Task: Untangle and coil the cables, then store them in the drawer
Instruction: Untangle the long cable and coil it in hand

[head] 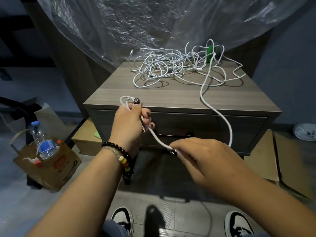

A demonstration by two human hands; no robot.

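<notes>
A tangle of white cables lies at the back of the grey wooden nightstand. One white cable runs from the tangle over the front edge and down to my hands. My left hand grips a small coil of that cable in front of the nightstand's top edge. My right hand pinches the same cable lower down, a short taut stretch joining the two hands. The drawer below the top is closed, its dark handle partly behind my hands.
A green object sits in the tangle at the back right. Clear plastic sheeting hangs behind. A cardboard box with a water bottle stands on the floor at left. Flat cardboard lies at right. My shoes are below.
</notes>
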